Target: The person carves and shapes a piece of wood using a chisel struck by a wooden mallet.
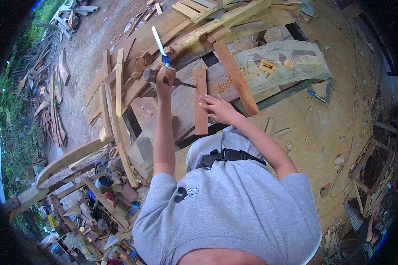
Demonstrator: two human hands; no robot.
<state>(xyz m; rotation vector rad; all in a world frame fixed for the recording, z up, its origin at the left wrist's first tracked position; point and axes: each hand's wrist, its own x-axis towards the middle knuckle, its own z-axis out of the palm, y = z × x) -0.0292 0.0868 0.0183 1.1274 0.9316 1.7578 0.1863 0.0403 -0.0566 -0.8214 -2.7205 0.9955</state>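
Note:
My left hand (165,80) is closed round a dark tool (183,83) with a thick round handle end, probably a chisel; its narrow tip meets the left edge of a short reddish board (200,115). Marks show near the board's far end. My right hand (219,108) lies with spread fingertips on the board's right side, holding nothing. Just beyond my left hand is a blue-handled tool (165,59) with a long pale blade; whether my fingers touch it cannot be made out. A second reddish board (235,78) lies slanted to the right.
The workbench (181,110) carries shavings, a small yellowish block with a slot (267,66) and a pale slab (305,66). Long timbers (119,84) lie at left and along the far side. A cluttered heap (93,198) fills the lower left; a wooden frame (367,163) stands right.

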